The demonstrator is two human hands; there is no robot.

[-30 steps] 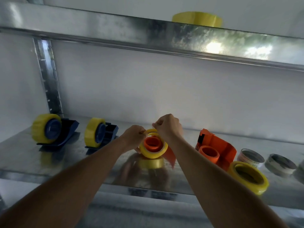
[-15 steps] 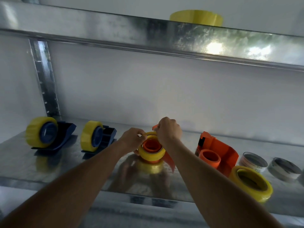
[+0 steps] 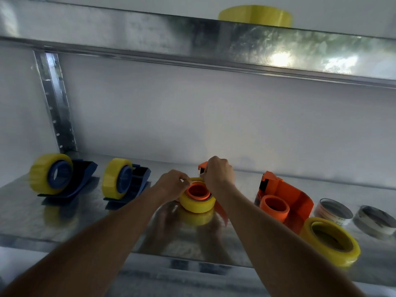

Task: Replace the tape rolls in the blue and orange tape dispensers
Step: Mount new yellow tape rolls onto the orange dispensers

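Observation:
A yellow tape roll (image 3: 198, 205) sits on the orange hub of an orange dispenser (image 3: 202, 167) lying flat at mid-shelf. My left hand (image 3: 172, 185) pinches the roll's left rim. My right hand (image 3: 218, 173) curls over its far rim and hides most of the dispenser's head. To the right a second orange dispenser (image 3: 285, 197) lies with a bare hub, and a loose yellow roll (image 3: 331, 241) rests beside it. At the left stand two blue dispensers (image 3: 64, 179) (image 3: 128, 182), each carrying a yellow roll.
Two used grey-white rolls (image 3: 333, 212) (image 3: 374, 221) lie at the far right of the metal shelf (image 3: 64, 221). An upper shelf (image 3: 192, 37) overhangs closely, with a yellow roll (image 3: 255, 16) on it. A perforated upright (image 3: 55, 101) stands at the back left.
The yellow roll has sunk lower over the orange hub under both hands. The view has shifted slightly; the other dispensers and rolls stay put.

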